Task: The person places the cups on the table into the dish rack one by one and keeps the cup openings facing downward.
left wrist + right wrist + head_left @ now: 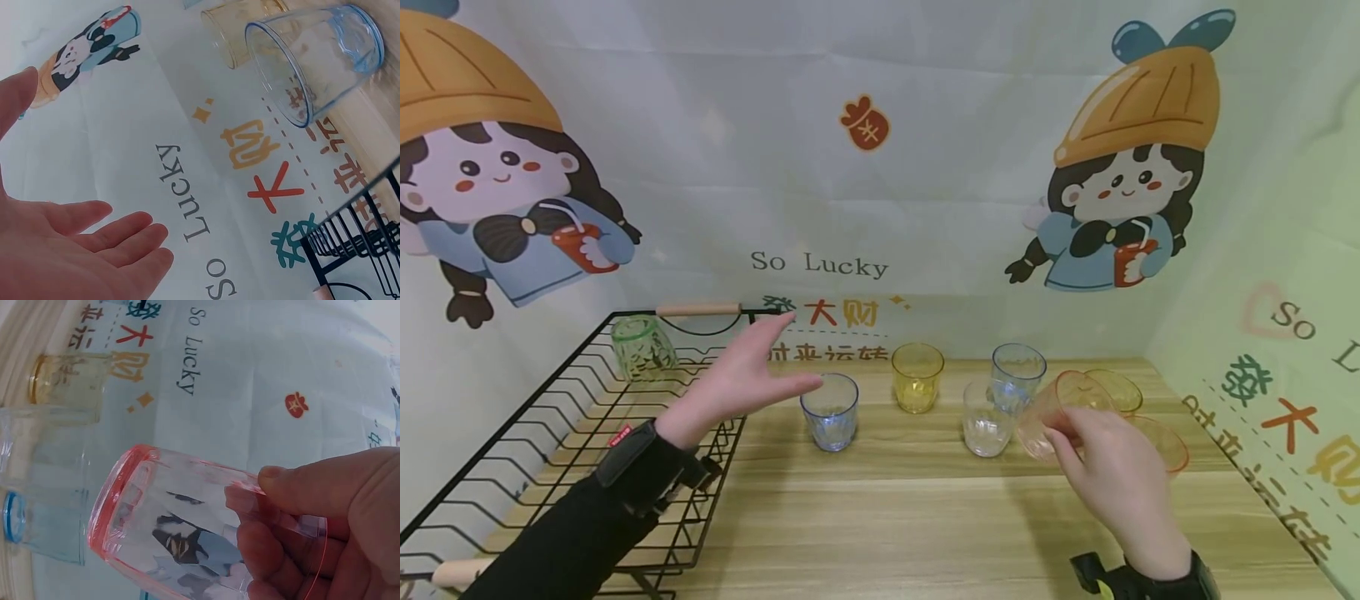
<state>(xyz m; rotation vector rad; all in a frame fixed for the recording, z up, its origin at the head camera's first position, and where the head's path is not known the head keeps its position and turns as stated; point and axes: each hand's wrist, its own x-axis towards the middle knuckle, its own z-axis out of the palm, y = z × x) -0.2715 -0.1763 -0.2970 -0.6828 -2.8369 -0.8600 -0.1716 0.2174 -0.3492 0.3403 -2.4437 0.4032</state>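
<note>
My right hand (1116, 475) pinches a clear pink-rimmed glass (1033, 433) near its rim, thumb on one side and fingers on the other; the glass is tilted. In the right wrist view the same glass (181, 519) lies in the fingers of the hand (312, 531). The left hand (737, 383) holds nothing, its fingers spread above the rack's right side, left of a blue-rimmed glass (832, 421). In the left wrist view that hand (81, 244) is apart from the blue-rimmed glass (312, 62).
A black wire rack (696, 533) at the left holds a green glass (643, 354) lying at its back. A yellow glass (917, 383), a clear glass (987, 429) and another blue-rimmed glass (1018, 375) stand on the wooden table (880, 533). Yellow-rimmed (1123, 387) and orange-rimmed (1168, 446) glasses are behind the right hand.
</note>
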